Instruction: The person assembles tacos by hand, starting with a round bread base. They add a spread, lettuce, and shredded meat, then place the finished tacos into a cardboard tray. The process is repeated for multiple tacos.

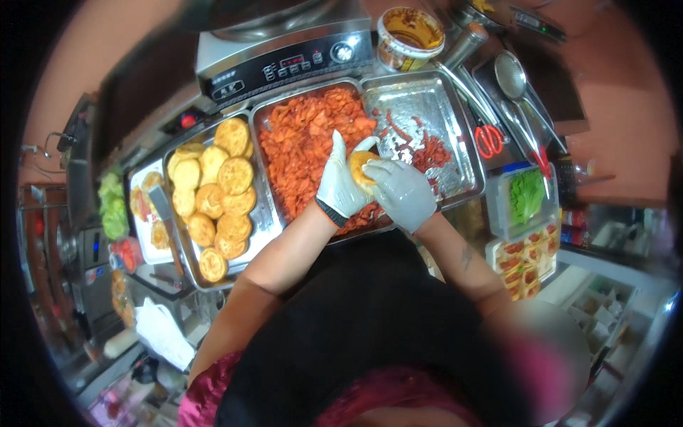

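Note:
Both my hands wear pale gloves and meet over a tray of red, sauce-coated meat pieces. A round golden flatbread is between them. My left hand grips it from the left, thumb pointing up. Fingers of my right hand press on its right side and hide part of it. Whether the bread is split cannot be seen. To the right, a second metal tray holds a few dark red scraps. Several more round flatbreads fill the tray on my left.
Behind the trays stand an induction cooker and a sauce-smeared tub. Red-handled scissors and a strainer lie at right, near a box of lettuce. A spatula rests across the left tray's edge.

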Available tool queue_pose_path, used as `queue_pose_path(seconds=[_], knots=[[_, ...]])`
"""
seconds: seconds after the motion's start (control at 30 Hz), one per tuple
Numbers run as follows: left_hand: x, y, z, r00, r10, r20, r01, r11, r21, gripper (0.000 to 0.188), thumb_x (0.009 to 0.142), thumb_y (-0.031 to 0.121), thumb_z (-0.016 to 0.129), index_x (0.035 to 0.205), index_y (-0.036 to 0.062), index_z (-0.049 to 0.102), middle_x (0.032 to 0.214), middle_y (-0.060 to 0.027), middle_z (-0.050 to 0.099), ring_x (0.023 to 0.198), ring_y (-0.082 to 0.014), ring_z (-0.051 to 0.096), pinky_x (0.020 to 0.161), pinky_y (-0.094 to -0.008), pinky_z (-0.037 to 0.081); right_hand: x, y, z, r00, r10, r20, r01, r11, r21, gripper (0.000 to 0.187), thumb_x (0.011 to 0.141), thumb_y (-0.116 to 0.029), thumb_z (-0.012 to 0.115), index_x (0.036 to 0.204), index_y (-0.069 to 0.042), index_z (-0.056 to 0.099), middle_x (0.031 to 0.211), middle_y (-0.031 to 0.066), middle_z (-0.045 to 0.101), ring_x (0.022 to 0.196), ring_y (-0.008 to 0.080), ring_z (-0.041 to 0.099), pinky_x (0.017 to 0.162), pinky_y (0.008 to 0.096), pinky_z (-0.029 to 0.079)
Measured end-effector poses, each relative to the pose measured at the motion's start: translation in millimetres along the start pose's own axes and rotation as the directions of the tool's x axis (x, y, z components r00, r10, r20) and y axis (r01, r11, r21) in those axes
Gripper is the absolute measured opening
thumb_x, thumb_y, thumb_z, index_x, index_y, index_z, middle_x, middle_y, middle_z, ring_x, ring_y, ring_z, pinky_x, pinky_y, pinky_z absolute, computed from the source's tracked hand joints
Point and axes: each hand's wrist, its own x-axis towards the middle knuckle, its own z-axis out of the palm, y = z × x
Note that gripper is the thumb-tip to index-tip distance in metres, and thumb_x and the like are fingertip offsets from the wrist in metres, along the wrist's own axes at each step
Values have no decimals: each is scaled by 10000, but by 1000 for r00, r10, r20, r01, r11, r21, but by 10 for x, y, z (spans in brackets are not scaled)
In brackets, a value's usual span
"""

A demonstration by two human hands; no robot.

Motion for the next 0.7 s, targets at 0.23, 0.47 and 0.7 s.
queue_pose_path(seconds=[0.23,0.47,0.7], knots=[[650,-150,118,1000,4,22,-2,995,-96,564,983,570,533,1290,103,601,1210,-162,654,1082,-319,642,947,-548,527,265,794,-405,987,33,158,-65,977,202,409,859,-129,677,1267,-111,641,1094,101,671,1023,263,646,905,374,520],[1225,0,426,958,232,-170,-242,969,-41,889,860,747,531,1273,-40,557,1287,-253,613,1157,-402,629,984,-550,548,1292,2613,-681,919,312,-242,-267,942,202,467,894,-203,729,1331,-80,618,1196,167,664,1064,279,659,938,349,521],[1398,-7,639,879,431,-205,-438,899,10,933,840,769,515,1323,-29,525,1314,-254,598,1210,-412,594,1050,-680,434,1968,3176,-722,903,315,292,-298,949,-104,343,960,-394,597,1159,-142,717,1143,136,710,1055,328,667,924,421,506]])
